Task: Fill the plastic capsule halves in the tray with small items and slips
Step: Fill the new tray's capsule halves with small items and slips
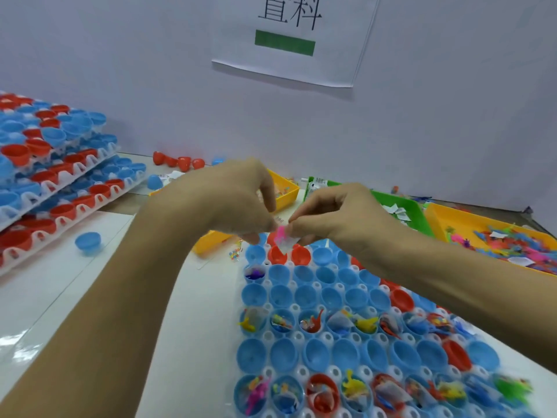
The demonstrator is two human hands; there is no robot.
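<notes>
Your left hand [241, 200] and right hand [328, 215] both pinch a pink toy [281, 232] with a slip [286, 244] over the tray's [268, 336] far row. They look light and flimsy, so hold the edges and drop gently

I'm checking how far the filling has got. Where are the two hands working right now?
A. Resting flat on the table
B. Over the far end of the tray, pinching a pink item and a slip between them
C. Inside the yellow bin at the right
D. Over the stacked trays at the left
B: the left hand and right hand meet above the tray's far row, pinching a pink item and a slip.
</notes>
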